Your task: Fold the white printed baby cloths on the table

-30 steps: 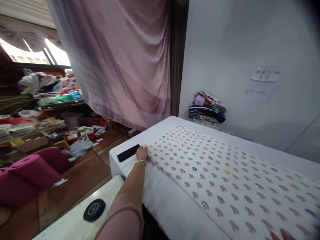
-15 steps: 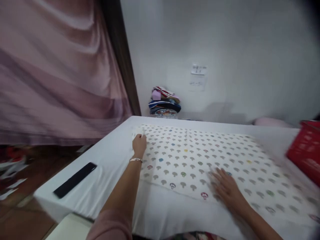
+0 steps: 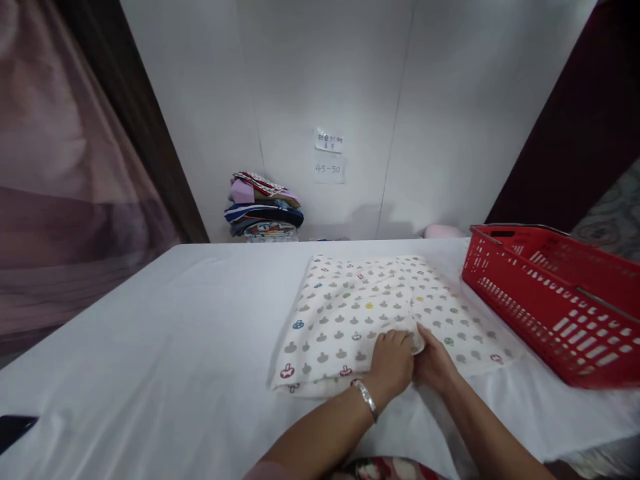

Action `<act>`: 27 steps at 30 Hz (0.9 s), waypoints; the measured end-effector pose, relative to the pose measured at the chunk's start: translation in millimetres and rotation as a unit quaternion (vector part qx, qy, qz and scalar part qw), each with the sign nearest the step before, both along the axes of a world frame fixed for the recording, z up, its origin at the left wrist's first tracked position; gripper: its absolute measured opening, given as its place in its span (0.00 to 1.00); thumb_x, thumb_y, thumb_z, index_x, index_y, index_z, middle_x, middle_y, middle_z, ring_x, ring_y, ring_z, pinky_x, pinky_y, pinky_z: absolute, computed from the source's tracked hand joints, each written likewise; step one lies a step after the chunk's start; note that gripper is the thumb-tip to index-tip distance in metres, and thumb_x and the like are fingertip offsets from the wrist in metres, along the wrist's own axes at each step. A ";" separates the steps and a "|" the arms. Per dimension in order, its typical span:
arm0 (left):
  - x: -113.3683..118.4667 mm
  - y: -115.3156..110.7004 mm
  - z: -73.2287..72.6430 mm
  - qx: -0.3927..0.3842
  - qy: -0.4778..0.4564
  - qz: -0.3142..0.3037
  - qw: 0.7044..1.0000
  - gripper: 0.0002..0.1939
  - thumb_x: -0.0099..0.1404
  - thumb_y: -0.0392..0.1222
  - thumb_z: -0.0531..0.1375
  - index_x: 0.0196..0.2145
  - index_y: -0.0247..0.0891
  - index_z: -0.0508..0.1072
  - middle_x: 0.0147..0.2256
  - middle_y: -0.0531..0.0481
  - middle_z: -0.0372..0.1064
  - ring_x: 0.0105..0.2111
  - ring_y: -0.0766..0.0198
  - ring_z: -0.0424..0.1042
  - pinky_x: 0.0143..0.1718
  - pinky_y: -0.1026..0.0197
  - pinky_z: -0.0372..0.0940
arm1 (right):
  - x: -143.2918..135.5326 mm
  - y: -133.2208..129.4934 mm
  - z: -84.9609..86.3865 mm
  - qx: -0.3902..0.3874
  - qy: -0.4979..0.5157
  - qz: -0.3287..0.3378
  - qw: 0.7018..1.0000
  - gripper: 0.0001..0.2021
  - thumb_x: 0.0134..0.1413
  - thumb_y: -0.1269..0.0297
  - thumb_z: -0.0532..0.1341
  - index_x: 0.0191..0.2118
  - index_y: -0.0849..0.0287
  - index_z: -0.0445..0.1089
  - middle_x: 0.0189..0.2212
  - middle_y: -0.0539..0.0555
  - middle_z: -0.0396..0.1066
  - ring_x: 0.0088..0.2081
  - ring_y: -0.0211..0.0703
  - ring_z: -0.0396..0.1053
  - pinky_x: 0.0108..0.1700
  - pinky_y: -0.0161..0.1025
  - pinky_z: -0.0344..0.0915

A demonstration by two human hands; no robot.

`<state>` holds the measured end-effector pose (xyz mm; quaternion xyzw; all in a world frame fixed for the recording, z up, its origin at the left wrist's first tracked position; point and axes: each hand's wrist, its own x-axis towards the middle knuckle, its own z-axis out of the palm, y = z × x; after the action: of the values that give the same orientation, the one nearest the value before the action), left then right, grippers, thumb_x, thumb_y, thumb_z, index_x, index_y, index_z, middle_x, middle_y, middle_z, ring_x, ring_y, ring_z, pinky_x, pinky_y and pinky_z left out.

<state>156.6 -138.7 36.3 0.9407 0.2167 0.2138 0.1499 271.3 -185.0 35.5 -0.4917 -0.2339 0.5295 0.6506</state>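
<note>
A white cloth (image 3: 340, 313) printed with small grey and coloured mushrooms lies on the white-covered table, its left part folded over toward the right. My left hand (image 3: 393, 360), with a silver bracelet at the wrist, is closed on the cloth near its front edge. Right beside it, my right hand (image 3: 434, 360) grips the same edge, where a bit of cloth is lifted and bunched between the two hands. The fingertips of both hands are partly hidden in the fabric.
A red plastic basket (image 3: 525, 293) stands on the right of the white table (image 3: 150, 347). Folded fabrics (image 3: 265, 207) are stacked beyond the far edge, by a wall with paper labels (image 3: 330, 160). A dark flat object (image 3: 15, 430) lies at the left front.
The cloth's left side has been folded over to the right. My left hand has moved right with it, and my right hand, earlier spread flat, now grips the cloth. The view has turned right.
</note>
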 end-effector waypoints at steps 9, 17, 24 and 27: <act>-41.2 -5.1 -19.9 -0.020 0.033 0.032 0.999 0.22 0.56 0.32 0.52 0.50 0.40 0.64 0.48 0.44 0.63 0.48 0.55 0.59 0.51 0.50 0.55 | 3.8 -28.7 -6.2 -0.049 0.027 -0.047 0.997 0.14 0.45 0.65 0.64 0.42 0.54 0.71 0.37 0.51 0.76 0.39 0.49 0.73 0.31 0.40 0.71; -59.1 4.8 -21.5 -0.029 0.072 0.094 0.993 0.24 0.54 0.28 0.51 0.49 0.40 0.65 0.48 0.46 0.64 0.49 0.56 0.60 0.52 0.52 0.55 | 19.0 -21.5 -9.9 -0.095 -0.017 -0.058 0.994 0.11 0.44 0.75 0.62 0.37 0.60 0.68 0.28 0.53 0.75 0.27 0.43 0.72 0.24 0.34 0.70; -57.9 16.4 -8.5 0.018 0.104 0.132 0.986 0.26 0.54 0.27 0.53 0.51 0.38 0.64 0.50 0.46 0.64 0.51 0.57 0.60 0.50 0.54 0.54 | 121.2 -1.9 65.0 -0.014 -0.052 -0.155 0.986 0.07 0.45 0.77 0.59 0.31 0.60 0.68 0.26 0.52 0.72 0.26 0.37 0.70 0.25 0.29 0.69; -58.3 18.7 -1.6 0.039 0.115 0.144 0.982 0.24 0.55 0.25 0.53 0.49 0.38 0.66 0.48 0.46 0.67 0.48 0.58 0.63 0.48 0.55 0.55 | 176.8 -17.6 90.0 0.033 -0.141 -0.213 0.966 0.07 0.49 0.74 0.58 0.36 0.59 0.68 0.29 0.51 0.72 0.30 0.37 0.70 0.31 0.31 0.70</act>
<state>98.4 -120.0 34.7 0.9229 0.3575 0.1321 0.0553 448.1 -202.7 125.5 -0.5779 -0.2305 0.2958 0.7249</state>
